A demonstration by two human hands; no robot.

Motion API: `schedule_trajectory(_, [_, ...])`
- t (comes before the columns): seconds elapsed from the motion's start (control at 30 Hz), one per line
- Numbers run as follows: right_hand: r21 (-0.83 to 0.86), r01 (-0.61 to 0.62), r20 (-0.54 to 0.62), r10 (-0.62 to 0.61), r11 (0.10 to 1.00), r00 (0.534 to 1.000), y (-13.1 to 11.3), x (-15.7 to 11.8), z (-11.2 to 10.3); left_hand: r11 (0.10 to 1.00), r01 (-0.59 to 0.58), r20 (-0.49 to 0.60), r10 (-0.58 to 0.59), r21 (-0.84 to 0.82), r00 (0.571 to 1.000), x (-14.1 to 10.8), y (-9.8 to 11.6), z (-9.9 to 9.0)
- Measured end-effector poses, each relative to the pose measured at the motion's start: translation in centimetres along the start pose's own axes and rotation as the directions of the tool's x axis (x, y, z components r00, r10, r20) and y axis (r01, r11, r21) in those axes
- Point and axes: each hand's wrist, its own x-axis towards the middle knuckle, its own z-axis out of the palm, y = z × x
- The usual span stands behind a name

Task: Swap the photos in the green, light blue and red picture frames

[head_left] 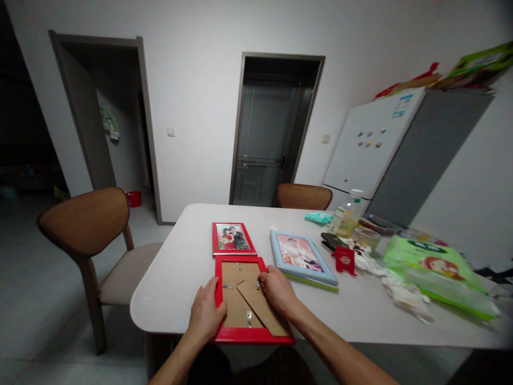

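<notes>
A red picture frame (240, 336) lies face down at the table's near edge, its brown backing board (236, 305) and folded stand facing up. Small metal clips, one of them the lower clip (249, 319), hold the board on its sides. My left hand (207, 310) grips the frame's left edge, thumb on top. At the right side, my right hand (278, 289) has its fingers curled and pinched at the right metal clip (257, 286), which they partly cover. Just beyond lies a second red frame (214, 240) with a couple's photo facing up.
Right of the frames is a stack with a light blue frame (276, 248) on top. Farther right are a bottle (344, 216), a dark phone-like object (332, 240), a red card (344, 260), crumpled tissues (404, 297) and a green package (425, 262). Chairs stand left (88, 219) and behind.
</notes>
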Motion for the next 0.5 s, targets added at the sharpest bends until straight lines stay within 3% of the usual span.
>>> schedule_trajectory(0.1, [-0.014, 0.023, -0.032, -0.023, 1.0, 0.999, -0.9, 0.0, 0.1, 1.0, 0.003, -0.008, -0.003, 0.007, 1.0, 0.0, 0.1, 0.0])
schedule_trajectory(0.27, [0.128, 0.248, -0.085, -0.239, 0.96, 0.967, -4.6, 0.8, 1.8, 1.0, -0.005, -0.014, 0.006, 0.031, 1.0, 0.0, -0.1, 0.4])
schedule_trajectory(0.4, [0.142, 0.224, -0.065, -0.216, 0.964, 0.974, -6.8, 2.0, 3.5, 0.999, -0.016, -0.01, 0.017, 0.041, 1.0, 0.1, -0.3, 0.5])
schedule_trajectory(0.5, [0.138, 0.186, -0.09, -0.175, 0.973, 0.981, -7.0, 2.6, 4.2, 0.999, -0.018, -0.01, 0.018, 0.038, 1.0, 0.1, -0.3, 0.5])
